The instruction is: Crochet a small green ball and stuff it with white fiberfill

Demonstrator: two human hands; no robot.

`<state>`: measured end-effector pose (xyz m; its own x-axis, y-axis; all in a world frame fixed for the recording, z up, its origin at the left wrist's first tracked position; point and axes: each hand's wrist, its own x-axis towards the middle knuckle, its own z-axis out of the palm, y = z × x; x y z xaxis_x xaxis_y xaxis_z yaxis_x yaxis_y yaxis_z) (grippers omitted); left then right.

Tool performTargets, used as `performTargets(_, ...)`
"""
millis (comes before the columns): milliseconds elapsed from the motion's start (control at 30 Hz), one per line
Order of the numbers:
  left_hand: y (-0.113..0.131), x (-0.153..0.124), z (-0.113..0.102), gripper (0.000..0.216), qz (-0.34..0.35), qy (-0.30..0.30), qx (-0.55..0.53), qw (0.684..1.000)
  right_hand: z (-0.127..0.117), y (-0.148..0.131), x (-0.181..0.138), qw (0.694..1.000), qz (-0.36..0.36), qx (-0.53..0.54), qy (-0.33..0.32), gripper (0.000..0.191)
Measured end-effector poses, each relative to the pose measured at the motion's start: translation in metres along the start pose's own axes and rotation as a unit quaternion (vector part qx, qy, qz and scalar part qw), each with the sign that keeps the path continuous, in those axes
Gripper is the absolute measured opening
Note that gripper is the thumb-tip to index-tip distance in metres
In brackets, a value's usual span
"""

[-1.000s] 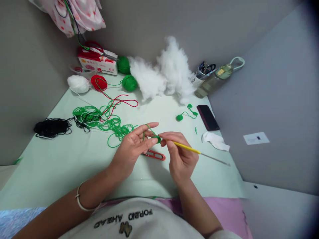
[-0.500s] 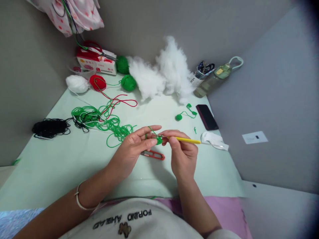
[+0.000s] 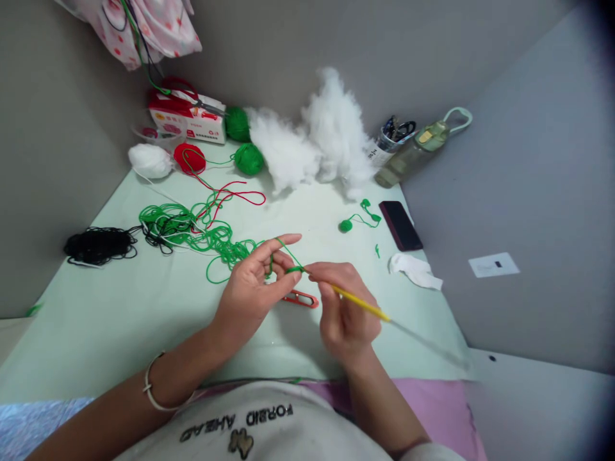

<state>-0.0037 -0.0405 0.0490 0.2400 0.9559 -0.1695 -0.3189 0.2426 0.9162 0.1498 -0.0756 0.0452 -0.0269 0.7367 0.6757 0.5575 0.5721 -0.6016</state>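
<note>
My left hand (image 3: 252, 291) pinches a small green crochet piece (image 3: 294, 269), with green yarn running over its raised forefinger. That strand leads back to a loose tangle of green yarn (image 3: 202, 234) on the pale green table (image 3: 144, 314). My right hand (image 3: 343, 307) grips a yellow-handled crochet hook (image 3: 365, 306); its tip is at the green piece and its metal shaft points right and toward me. Red thread snips (image 3: 300, 298) lie on the table just under both hands.
White stuffing (image 3: 312, 144), green yarn balls (image 3: 248, 159), a red ball (image 3: 189, 158), a white ball (image 3: 150, 161) and a red-white box (image 3: 187, 118) stand at the back. Black yarn (image 3: 98, 245) lies left. A phone (image 3: 400, 225), tissue (image 3: 416, 270), bottle (image 3: 418, 150) and small green pieces (image 3: 358, 219) lie right.
The hook's free end has swung down toward me and my right hand has dropped slightly. My left forefinger has lifted the strand a little higher.
</note>
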Motion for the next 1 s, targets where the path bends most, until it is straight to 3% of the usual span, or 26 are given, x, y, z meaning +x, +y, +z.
performTargets(67,0.000,0.000,0.001,0.055,-0.042,-0.018,-0.056,0.997,0.003,0.002,-0.004,0.996,-0.050,-0.078,-0.003,0.036)
performTargets(133,0.001,0.002,0.001,0.053,-0.113,-0.045,-0.127,0.984,0.003,0.003,-0.005,0.995,-0.044,-0.093,0.007,0.034)
performTargets(233,0.006,0.006,-0.002,0.040,-0.165,-0.052,-0.190,0.966,0.002,0.003,-0.001,0.996,0.056,0.043,0.055,0.025)
performTargets(300,0.008,0.006,-0.003,0.038,-0.149,-0.059,-0.192,0.968,0.001,0.003,0.004,0.978,0.127,0.147,0.082,0.022)
performTargets(367,0.008,0.005,-0.002,0.040,-0.123,-0.079,-0.169,0.975,0.002,0.002,0.007,0.967,0.154,0.190,0.073,0.019)
performTargets(533,0.003,0.002,0.003,0.043,-0.060,-0.042,-0.097,0.993,0.006,0.001,0.003,0.991,0.098,0.082,0.043,0.025)
performTargets(667,0.001,0.005,0.002,0.040,-0.118,-0.069,-0.149,0.979,0.001,0.002,0.000,0.999,-0.009,-0.047,0.022,0.031)
performTargets(733,0.002,0.008,0.001,0.032,-0.150,-0.074,-0.189,0.968,-0.003,0.003,0.002,0.998,0.038,0.004,0.048,0.025)
performTargets(833,0.003,0.010,0.000,0.028,-0.128,-0.049,-0.198,0.971,-0.005,0.004,0.008,0.970,0.167,0.151,0.088,0.019)
performTargets(1000,0.000,0.005,-0.001,0.035,-0.082,-0.074,-0.127,0.986,0.000,0.008,0.007,0.942,0.230,0.238,0.049,0.014)
